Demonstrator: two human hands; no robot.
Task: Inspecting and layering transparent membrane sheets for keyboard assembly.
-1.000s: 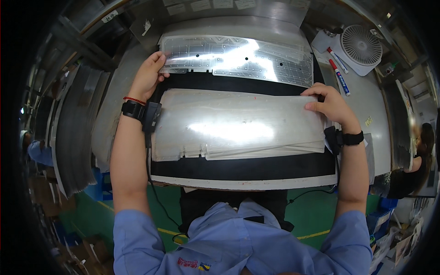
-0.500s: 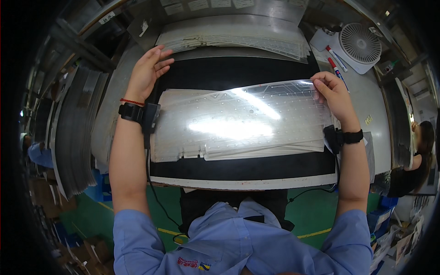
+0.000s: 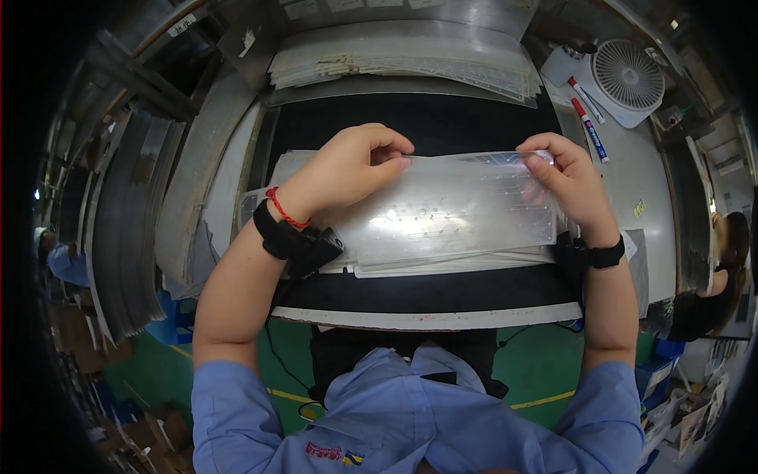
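The clear film sheet (image 3: 505,209), printed with fine lines and dots, lies over the near stack (image 3: 442,266) of similar sheets, on the black mat (image 3: 426,295) that covers the middle of our counter (image 3: 426,319). Our right hand (image 3: 570,180) pinches its far right corner between thumb and fingers, and the film looks slightly bowed up toward that corner. Our left hand (image 3: 347,170) reaches across the stack, its thumb and fingertips curled toward each other at the sheet's far edge; whether they actually grip that edge or only rest there, we cannot tell. A printed end shows out to the left of our left wrist, and we take it to be the same sheet, sitting askew to those below, though the forearm hides the join. As to how far along we are, we judge that this sheet has been brought over the near stack but neither let go nor lined up with it: its corner is in our fingers and the edges beneath fan out unevenly. Beyond the mat, a back stack (image 3: 395,69) of loosely fanned sheets lies with neither hand on it, so there seems to be plenty of material at that side too; how many sheets are finished or left, we cannot count from here. Off to the right, two red-capped markers (image 3: 594,141) lie near the white fan (image 3: 628,75), well apart from both stacks.
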